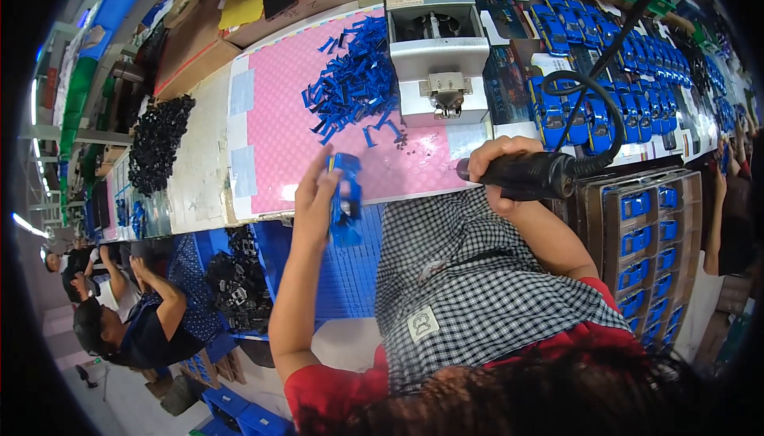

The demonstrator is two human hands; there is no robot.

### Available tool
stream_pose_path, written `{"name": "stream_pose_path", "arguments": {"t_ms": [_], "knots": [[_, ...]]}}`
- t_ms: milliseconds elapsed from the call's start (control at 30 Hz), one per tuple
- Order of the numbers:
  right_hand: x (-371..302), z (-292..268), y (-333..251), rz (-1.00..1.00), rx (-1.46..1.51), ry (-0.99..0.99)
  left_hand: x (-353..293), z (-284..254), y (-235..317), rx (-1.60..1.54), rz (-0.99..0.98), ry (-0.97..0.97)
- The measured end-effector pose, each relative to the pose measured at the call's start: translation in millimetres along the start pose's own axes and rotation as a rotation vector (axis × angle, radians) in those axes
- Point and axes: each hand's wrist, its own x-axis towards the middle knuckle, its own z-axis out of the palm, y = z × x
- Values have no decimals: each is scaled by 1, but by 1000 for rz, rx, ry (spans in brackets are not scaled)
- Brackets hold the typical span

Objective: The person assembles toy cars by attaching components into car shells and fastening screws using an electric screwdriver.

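My left hand (313, 196) is closed around the side of a blue toy car body (346, 197), held at the table's near edge. My right hand (500, 154) grips a black electric screwdriver (529, 177) that lies sideways, its tip end toward the left. From the tool's other end a coiled black cord (613, 130) rises. A heap of small blue plastic parts (354, 78) rests on the pink mat (278, 94), with a few loose ones closer to me. Beside the heap stands a light grey screw feeder (438, 66). Tiny dark bits (407, 148), seemingly screws, lie before it.
Rows of blue toy cars (629, 114) fill the table to the right. Below them is a divided box (649, 253) of more cars. Black parts are piled (159, 142) at left, and a blue crate (322, 289) sits under the edge. Other people (131, 321) work at far left.
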Motion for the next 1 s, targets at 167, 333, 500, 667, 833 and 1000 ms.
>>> {"name": "stream_pose_path", "arguments": {"t_ms": [167,333,500,667,833,1000], "knots": [[19,19,16,-83,206,91,-53,55,11,-1002,-521,-60],[31,24,28,61,52,112,-59,76,10,-1295,-679,-57],[30,31,28,148,-11,187,-56,79,15,-1024,-388,123],[31,28,29,71,66,202,-30,74,27,170,341,338],[32,29,25,85,77,205,-9,88,-2,648,463,293],[29,27,33,62,110,214,-8,89,5,620,405,267]]}}
